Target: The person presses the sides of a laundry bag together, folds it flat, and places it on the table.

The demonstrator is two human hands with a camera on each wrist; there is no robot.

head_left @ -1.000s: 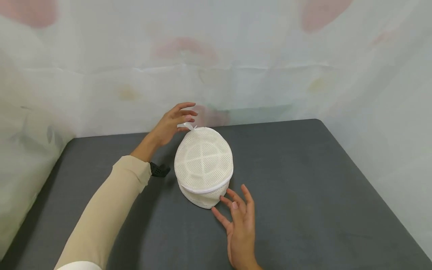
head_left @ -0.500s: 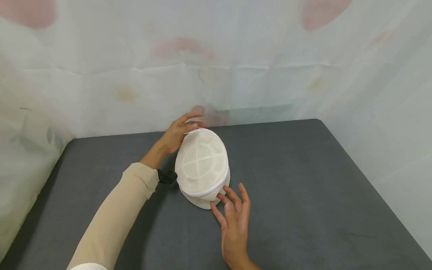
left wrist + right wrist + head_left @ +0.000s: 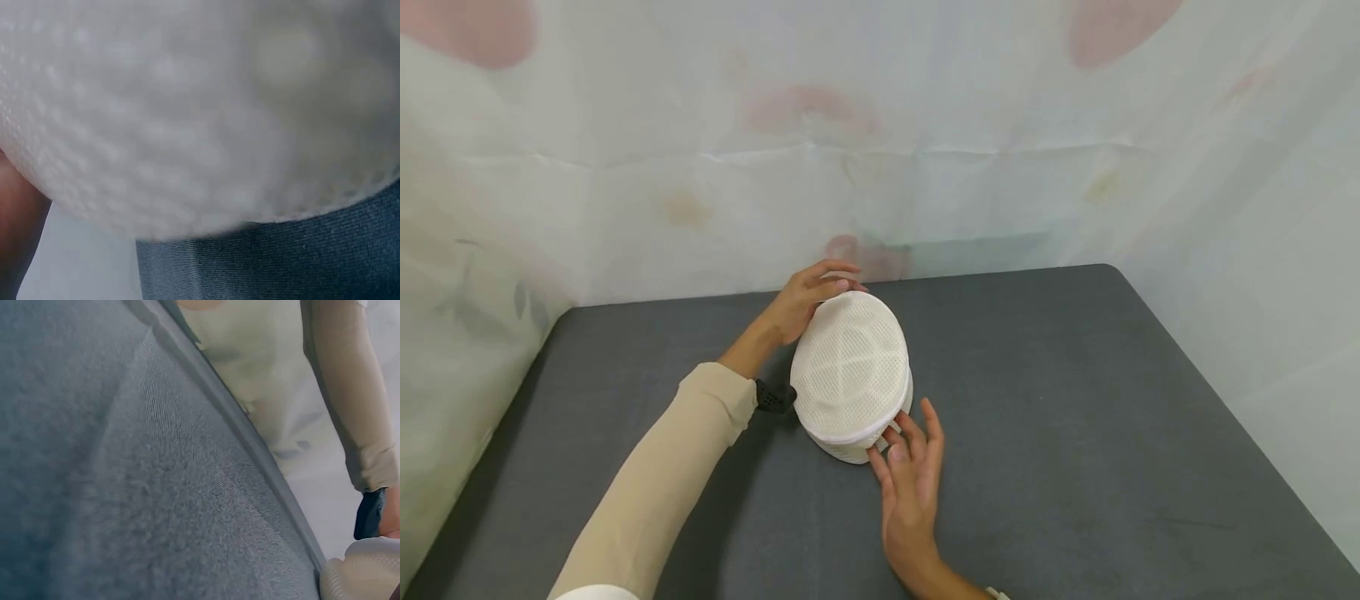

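A white round mesh bag point(image 3: 850, 367) with a zip seam around its side stands on the grey table point(image 3: 1075, 400). My left hand point(image 3: 807, 298) reaches over from the left and cups the bag's far top edge, fingers curled on the rim. At the near side my right hand point(image 3: 910, 471) lies palm down, its straight fingertips touching the bag's lower edge by the seam. The left wrist view is filled by the blurred mesh bag point(image 3: 187, 112) above the table point(image 3: 300, 262). The right wrist view shows table point(image 3: 125, 487), a corner of the bag point(image 3: 362, 572) and my beige left sleeve point(image 3: 350, 394).
Pale draped sheeting point(image 3: 925, 142) with faint pink blotches closes in the table at the back and both sides. A black wrist strap point(image 3: 772, 396) sits at my left cuff beside the bag. Bare grey table spreads right of and in front of the bag.
My left hand has come down from the small tab onto the bag's far rim. The bag has tipped flatter, and my right hand has slid in until its fingertips touch the near edge.
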